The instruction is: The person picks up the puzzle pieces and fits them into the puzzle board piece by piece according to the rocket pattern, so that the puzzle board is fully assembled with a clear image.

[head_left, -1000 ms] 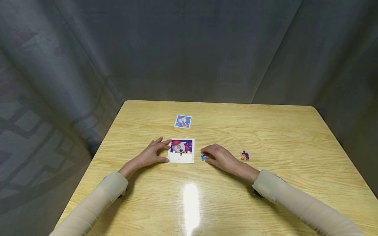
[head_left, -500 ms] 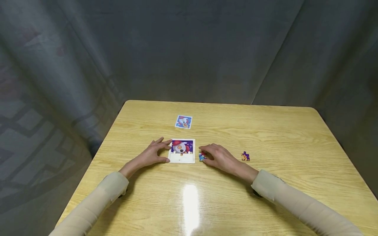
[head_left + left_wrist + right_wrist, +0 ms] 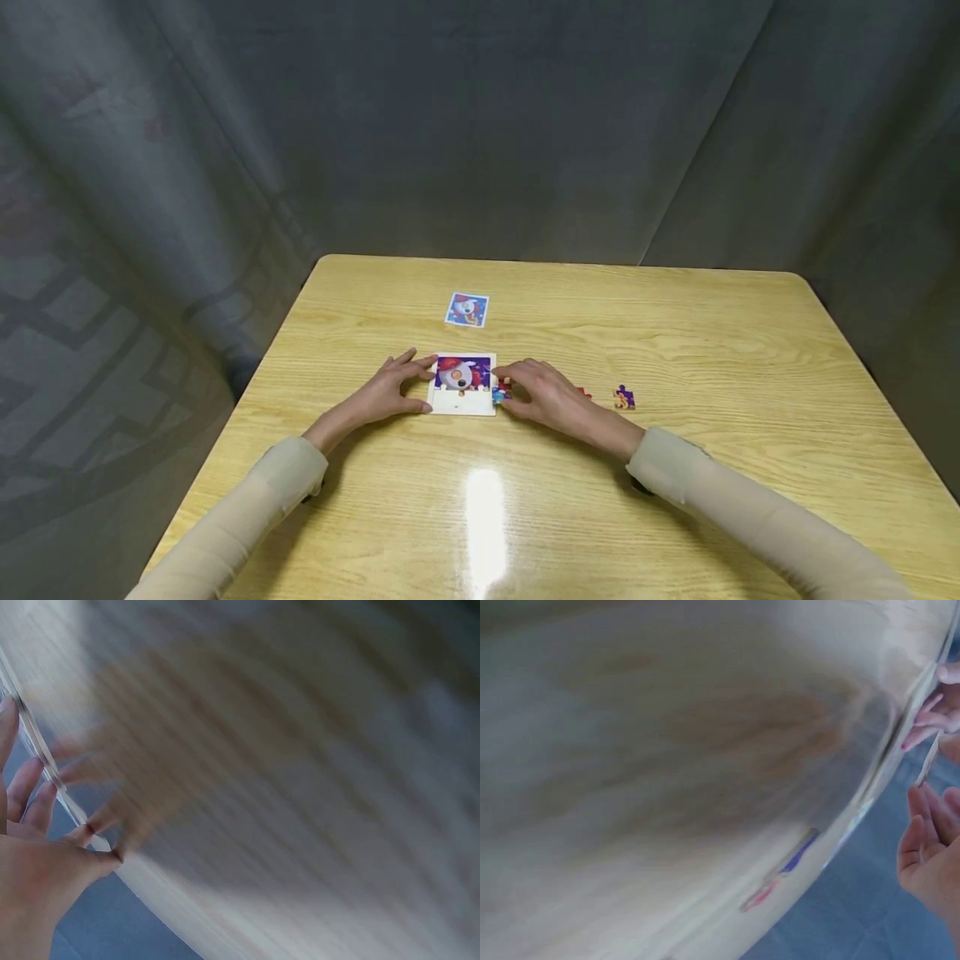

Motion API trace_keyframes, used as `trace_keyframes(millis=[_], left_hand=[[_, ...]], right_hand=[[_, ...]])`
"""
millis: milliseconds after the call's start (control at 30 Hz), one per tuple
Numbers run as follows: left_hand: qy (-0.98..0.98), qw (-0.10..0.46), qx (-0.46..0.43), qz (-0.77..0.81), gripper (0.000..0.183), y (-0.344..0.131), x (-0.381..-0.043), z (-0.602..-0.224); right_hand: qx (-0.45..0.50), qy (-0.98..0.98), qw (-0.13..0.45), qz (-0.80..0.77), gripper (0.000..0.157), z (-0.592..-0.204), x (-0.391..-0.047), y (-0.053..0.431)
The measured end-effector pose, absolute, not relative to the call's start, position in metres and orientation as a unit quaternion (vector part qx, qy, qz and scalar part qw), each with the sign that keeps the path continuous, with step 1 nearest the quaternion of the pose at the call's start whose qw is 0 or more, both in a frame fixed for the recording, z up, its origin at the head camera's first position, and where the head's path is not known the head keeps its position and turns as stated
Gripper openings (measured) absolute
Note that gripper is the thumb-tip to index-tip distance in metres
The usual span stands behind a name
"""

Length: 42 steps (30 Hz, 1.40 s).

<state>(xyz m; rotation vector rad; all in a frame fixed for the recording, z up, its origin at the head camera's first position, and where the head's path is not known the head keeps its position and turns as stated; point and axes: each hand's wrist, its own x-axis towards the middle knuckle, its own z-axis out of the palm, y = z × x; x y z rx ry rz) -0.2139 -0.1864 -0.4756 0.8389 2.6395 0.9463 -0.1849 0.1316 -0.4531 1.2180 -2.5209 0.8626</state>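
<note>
A square puzzle board (image 3: 459, 403) with a white border lies mid-table in the head view. Its far half shows a rocket picture on purple; its near half is bare white. My left hand (image 3: 377, 393) rests at the board's left edge, thumb and fingers spread apart and touching it. With thumb and fingers, my right hand (image 3: 551, 400) pinches a red and blue puzzle piece (image 3: 501, 393) at the board's right edge. In the right wrist view that piece (image 3: 928, 759) appears edge-on. The left wrist view shows my left hand (image 3: 45, 847) along the board's edge.
A red puzzle piece (image 3: 584, 392) lies partly hidden behind my right hand. Further right is a purple and orange puzzle piece (image 3: 624, 397). Beyond the board lies a small picture card (image 3: 467, 309) of the rocket. Dark curtains (image 3: 480, 133) surround the wooden table (image 3: 712, 333).
My right hand has moved left with the red and blue piece, up to the board's right edge. A red piece behind it has come into view. My left hand has stayed put.
</note>
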Motion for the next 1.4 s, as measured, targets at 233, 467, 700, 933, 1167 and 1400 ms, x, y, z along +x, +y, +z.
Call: trace_keyframes(millis=[233, 467, 700, 933, 1167, 1400], left_hand=[[0.899, 0.108, 0.282, 0.316, 0.048, -0.187, -0.213, -0.478], [0.896, 0.111, 0.285, 0.322, 0.047, -0.186, -0.211, -0.474], [0.898, 0.114, 0.280, 0.318, 0.047, -0.186, -0.212, -0.474], [0.896, 0.114, 0.285, 0.322, 0.047, -0.185, -0.213, -0.474], [0.897, 0.118, 0.284, 0.317, 0.049, -0.185, -0.212, -0.472], [0.895, 0.112, 0.291, 0.319, 0.050, -0.186, -0.213, -0.472]], right_hand=[[0.430, -0.842, 0.106, 0.309, 0.042, -0.445, -0.190, 0.118], [0.430, -0.840, 0.062, 0.325, 0.034, -0.440, -0.192, 0.107], [0.443, -0.836, 0.067, 0.317, 0.020, -0.442, -0.194, 0.092], [0.454, -0.836, 0.069, 0.300, 0.014, -0.444, -0.194, 0.078], [0.465, -0.829, 0.095, 0.297, 0.014, -0.446, -0.195, 0.070], [0.469, -0.824, 0.107, 0.299, 0.012, -0.450, -0.195, 0.064]])
